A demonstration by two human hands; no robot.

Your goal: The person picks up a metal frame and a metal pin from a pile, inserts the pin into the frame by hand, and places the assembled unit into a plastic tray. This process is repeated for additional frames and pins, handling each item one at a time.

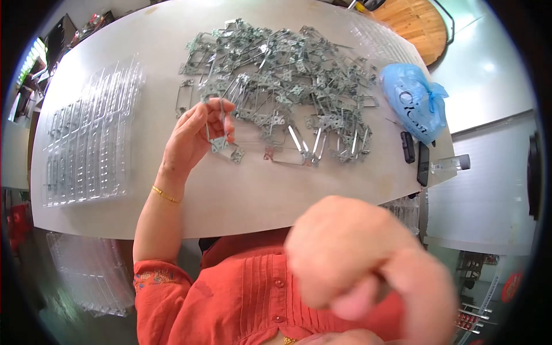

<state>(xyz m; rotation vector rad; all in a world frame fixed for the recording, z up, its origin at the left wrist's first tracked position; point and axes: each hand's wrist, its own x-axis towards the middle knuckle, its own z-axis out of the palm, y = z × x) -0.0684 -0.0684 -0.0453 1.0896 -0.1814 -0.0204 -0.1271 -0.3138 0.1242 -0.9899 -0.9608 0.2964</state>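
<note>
My left hand (187,135) is raised over the near left edge of a metal heap, thumb and fingers pinched round a thin metal bracket (219,144) with rod sides and flat plates at its lower end. Behind it a big tangled pile of similar metal brackets (287,75) spreads over the white table (230,198). Close to the camera, in front of the red shirt, my right hand (345,247) is large and blurred. Its fingers bend down and inward, and whether they hold anything is hidden.
On the left lies a clear plastic tray (92,135) with some brackets in its slots. More clear trays (92,270) sit below the table edge. To the right are a blue plastic bag (413,100), two black objects (423,164) and a clear bottle (448,164). A round wooden top (411,26) stands beyond.
</note>
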